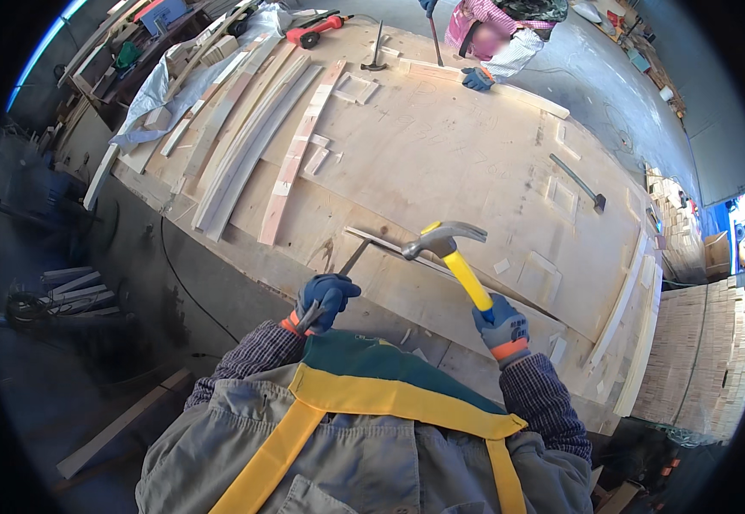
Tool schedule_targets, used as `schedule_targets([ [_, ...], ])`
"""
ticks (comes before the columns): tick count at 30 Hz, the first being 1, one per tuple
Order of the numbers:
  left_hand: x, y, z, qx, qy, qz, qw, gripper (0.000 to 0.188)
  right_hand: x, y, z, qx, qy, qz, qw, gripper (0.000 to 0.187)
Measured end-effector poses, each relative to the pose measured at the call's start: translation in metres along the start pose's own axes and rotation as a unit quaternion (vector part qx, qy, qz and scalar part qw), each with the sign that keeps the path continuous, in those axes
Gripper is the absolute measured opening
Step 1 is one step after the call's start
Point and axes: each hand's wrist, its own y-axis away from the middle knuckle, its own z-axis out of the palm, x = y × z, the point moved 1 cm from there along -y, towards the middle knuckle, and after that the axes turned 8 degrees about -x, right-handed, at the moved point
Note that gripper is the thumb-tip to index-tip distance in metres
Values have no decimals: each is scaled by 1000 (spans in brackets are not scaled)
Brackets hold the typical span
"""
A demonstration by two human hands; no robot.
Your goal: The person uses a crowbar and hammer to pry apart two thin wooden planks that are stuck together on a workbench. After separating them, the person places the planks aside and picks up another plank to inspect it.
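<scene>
My left hand [324,298], in a blue and grey glove with an orange cuff, is closed round a dark, narrow metal bar [355,256]. The bar's tip meets a thin wooden strip [402,253] on the worktable, near its left end; whether the tip is flattened I cannot tell. My right hand [502,325], gloved alike, grips a claw hammer [468,278] by its yellow handle. The hammer's steel head is raised above the strip, to the right of the bar and apart from it. Part of the strip is hidden behind the hammer.
The plywood worktable [441,171] bears long boards [257,146] at left and small wooden frames. Another hammer [580,184] lies at right, a third [377,51] at the far side, near a red power tool [314,32]. Opposite, a co-worker's gloved hand [478,79] touches a wooden strip.
</scene>
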Motion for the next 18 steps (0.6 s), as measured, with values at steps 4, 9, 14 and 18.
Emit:
schedule_targets([
  [4, -8, 23, 6, -10, -43, 80, 996, 34, 51, 35, 78, -129, -101, 181, 970, 42],
  [9, -5, 8, 4, 3, -29, 74, 997, 35, 64, 60, 124, -128, -228, 242, 934, 46],
  [14, 4, -25, -1, 13, 65, -51, 997, 38, 26, 44, 92, -37, -459, 237, 855, 30],
  [18, 10, -66, -11, 8, 54, -156, 986, 37, -22, 24, 32, 150, -416, 36, 896, 22],
])
